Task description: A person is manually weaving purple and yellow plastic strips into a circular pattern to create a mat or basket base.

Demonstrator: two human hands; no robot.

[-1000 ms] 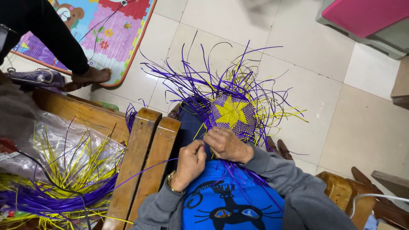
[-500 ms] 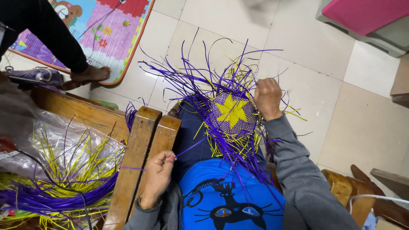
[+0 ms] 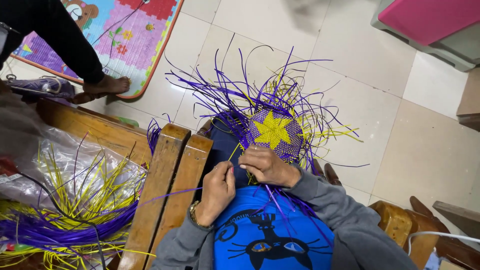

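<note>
A round woven piece, purple with a yellow star in its middle, rests on my lap with many loose purple and yellow strips sticking out all around it. My right hand presses on the near edge of the weave, fingers curled over the strips. Just left of it, my left hand pinches a single long purple strip that trails off leftwards across the wooden armrest. The two hands are close together, almost touching.
A clear plastic bag with a bundle of spare purple and yellow strips lies at the left. Another person's leg and bare foot stand by a colourful play mat. A pink-topped stool is at the upper right on the tiled floor.
My right hand came back from the far edge of the weave to its near edge. My left hand moved up and right with the purple strip, next to the right hand.
</note>
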